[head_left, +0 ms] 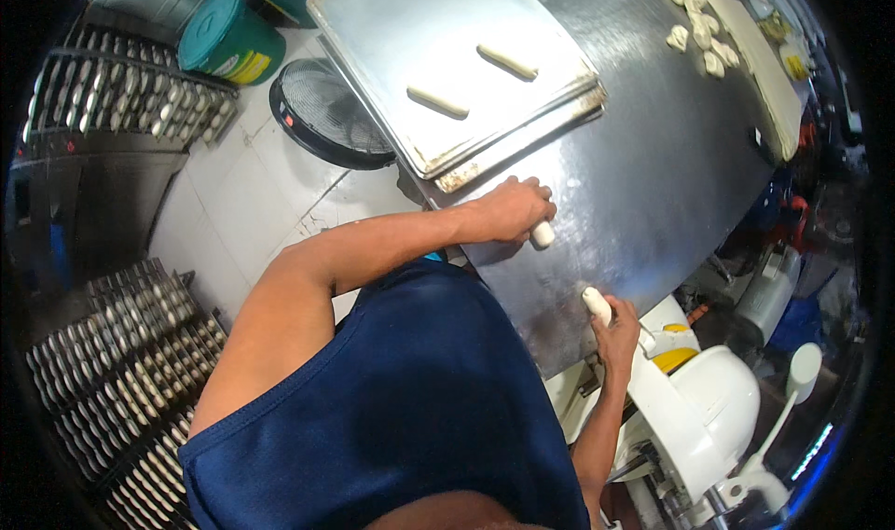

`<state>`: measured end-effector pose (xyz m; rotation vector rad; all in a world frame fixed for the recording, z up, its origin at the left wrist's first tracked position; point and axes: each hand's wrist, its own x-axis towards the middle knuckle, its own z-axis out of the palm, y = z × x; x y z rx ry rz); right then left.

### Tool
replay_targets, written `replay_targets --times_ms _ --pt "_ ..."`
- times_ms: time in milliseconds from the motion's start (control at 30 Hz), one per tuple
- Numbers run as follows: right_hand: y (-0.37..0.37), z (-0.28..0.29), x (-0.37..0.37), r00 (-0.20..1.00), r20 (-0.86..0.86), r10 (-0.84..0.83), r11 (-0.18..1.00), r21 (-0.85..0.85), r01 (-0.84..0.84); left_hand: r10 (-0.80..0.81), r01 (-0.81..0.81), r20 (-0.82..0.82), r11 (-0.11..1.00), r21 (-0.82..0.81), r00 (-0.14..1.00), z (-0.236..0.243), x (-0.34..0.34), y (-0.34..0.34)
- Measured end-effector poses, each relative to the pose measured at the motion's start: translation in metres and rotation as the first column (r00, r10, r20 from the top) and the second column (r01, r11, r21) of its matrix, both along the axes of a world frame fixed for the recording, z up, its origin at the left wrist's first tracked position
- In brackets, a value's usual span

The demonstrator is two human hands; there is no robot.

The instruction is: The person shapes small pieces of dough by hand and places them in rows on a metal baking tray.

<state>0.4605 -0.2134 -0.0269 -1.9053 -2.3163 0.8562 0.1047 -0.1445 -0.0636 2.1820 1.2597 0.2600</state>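
My left hand is closed over a short, pale dough roll near the metal table's left edge. One end of that roll sticks out beyond my fingers. Over at the table's near right edge, my right hand grips a second dough roll by its side, fingers wrapped round it. Beyond my left hand lies a stack of metal baking trays. Two dough sticks rest apart on the top tray, a nearer one and a farther one.
A white machine stands against the near right side of the steel table. Small dough lumps and a long dough slab lie at its far right. On the left are a floor fan, green buckets and racks of dough rolls.
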Motion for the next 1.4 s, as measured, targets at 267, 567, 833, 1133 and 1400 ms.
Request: replay_targets --times_ms 267,567,833,1133,1400 --pt "0.102 0.046 -0.114 0.981 -0.191 -0.037 0.998 0.044 0.046 0.303 -0.337 0.302 0.939 0.066 0.904 0.097 -0.154 0.024" --pt "0.331 0.039 -0.414 0.783 -0.351 0.513 0.802 0.522 -0.292 0.447 -0.447 0.049 0.874 0.189 0.893 0.061 -0.302 0.099" --pt "0.319 0.028 -0.416 0.874 -0.149 0.463 0.842 0.384 -0.380 0.451 -0.461 0.096 0.871 0.168 0.888 0.041 -0.311 0.091" --pt "0.282 0.040 -0.338 0.928 -0.264 0.262 0.964 0.105 -0.243 0.476 -0.498 0.152 0.850 0.172 0.866 0.066 -0.318 0.097" --pt "0.302 0.046 -0.366 0.810 -0.362 0.462 0.815 0.534 -0.226 0.422 -0.438 0.131 0.811 0.388 0.897 0.057 -0.317 0.132"
